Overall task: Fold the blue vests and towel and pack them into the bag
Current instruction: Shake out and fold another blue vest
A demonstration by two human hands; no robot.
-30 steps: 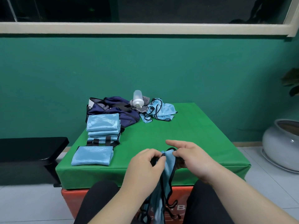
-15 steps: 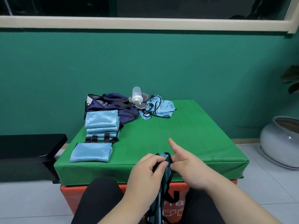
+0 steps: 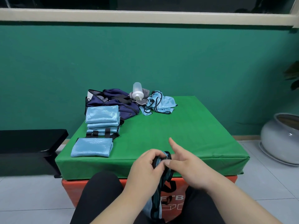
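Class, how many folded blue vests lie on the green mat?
4: three layers show in the stack beside the navy bag, and a single folded vest lies at the near left corner of the mat. The stack may hide more.

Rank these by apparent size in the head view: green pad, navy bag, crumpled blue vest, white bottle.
Largest first:
1. green pad
2. navy bag, partly hidden
3. crumpled blue vest
4. white bottle
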